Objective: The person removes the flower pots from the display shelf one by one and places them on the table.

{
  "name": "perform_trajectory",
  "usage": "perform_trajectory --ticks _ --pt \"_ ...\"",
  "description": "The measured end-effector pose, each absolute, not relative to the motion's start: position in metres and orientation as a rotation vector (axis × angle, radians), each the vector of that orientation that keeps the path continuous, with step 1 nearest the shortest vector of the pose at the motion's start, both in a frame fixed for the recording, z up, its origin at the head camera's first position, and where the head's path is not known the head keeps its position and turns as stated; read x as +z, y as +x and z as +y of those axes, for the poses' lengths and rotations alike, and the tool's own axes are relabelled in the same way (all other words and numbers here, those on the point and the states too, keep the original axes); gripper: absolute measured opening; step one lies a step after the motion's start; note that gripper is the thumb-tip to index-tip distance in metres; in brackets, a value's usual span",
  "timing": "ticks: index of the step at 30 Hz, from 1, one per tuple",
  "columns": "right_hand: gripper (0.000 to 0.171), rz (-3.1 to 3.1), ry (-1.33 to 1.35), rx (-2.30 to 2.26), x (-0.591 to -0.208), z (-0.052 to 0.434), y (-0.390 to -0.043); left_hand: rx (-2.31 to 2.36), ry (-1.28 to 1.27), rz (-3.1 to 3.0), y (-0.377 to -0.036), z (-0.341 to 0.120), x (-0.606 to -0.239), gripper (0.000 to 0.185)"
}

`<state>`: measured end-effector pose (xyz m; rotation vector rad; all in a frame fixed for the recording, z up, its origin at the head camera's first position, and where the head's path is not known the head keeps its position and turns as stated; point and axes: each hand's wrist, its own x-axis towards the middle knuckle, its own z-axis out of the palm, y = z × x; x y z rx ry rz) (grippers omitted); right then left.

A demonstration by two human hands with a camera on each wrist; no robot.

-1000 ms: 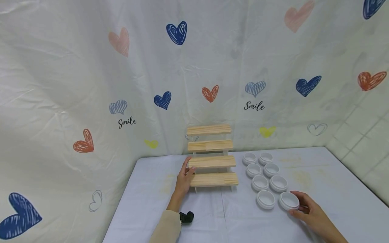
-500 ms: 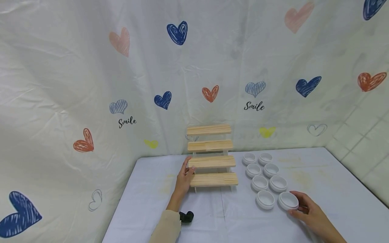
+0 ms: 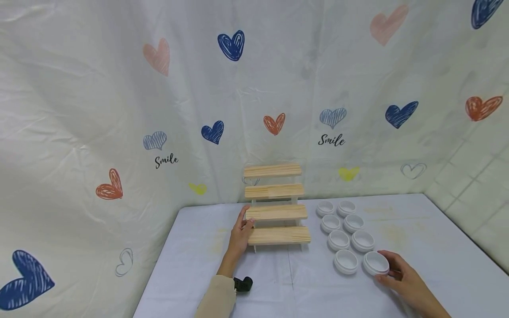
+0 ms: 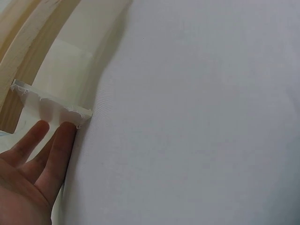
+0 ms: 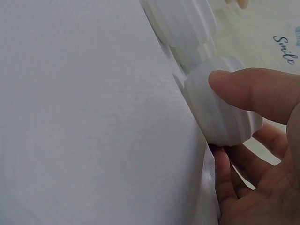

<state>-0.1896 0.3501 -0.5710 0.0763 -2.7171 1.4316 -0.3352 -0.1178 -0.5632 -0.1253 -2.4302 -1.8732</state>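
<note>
Right hand [image 3: 401,276] pinching the nearest white bowl [image 3: 375,263] on the counter [image 3: 278,282], left hand [image 3: 240,232] resting flat-fingered against the wooden step shelf [image 3: 277,212], seven more bowls [image 3: 343,225] sitting alongside

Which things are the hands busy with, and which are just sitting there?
Busy with:
- nearest white bowl, gripped by the right hand
- wooden step rack, touched by the left hand

Just sitting:
- seven other white bowls
- heart-print cloth
- table
</note>
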Motion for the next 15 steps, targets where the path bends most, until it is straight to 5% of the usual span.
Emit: perform_trajectory --ticks 15 --pt "0.070 -2.726 0.041 1.420 -0.5686 0.3491 -0.1904 -1.848 -0.129 -2.417 -0.3317 -0.1186 -0.5656 0.053"
